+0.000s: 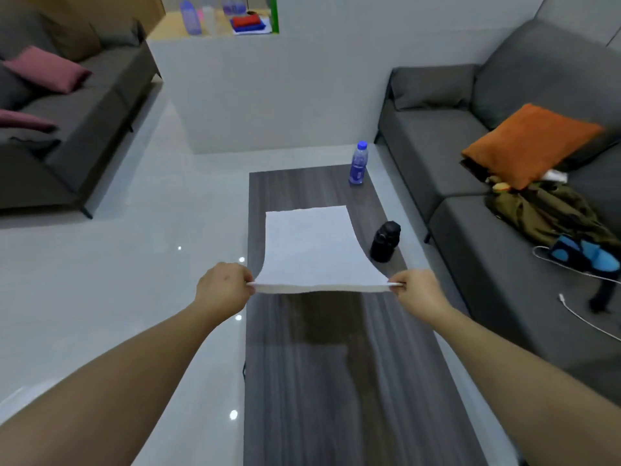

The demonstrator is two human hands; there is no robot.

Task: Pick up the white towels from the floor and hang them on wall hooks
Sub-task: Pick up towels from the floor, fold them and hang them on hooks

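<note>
With both hands, left and right, I pinch the flat white cloth towel by its near corners over the dark wood-grain desk; next, I'd carry it to a hook.

No text can be read; the water bottle label is blurred.

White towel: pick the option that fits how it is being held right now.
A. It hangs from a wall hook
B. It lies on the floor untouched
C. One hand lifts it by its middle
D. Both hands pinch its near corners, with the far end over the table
D: the left hand and right hand each pinch a near corner of the white towel, whose far end lies over the dark wooden table.
</note>
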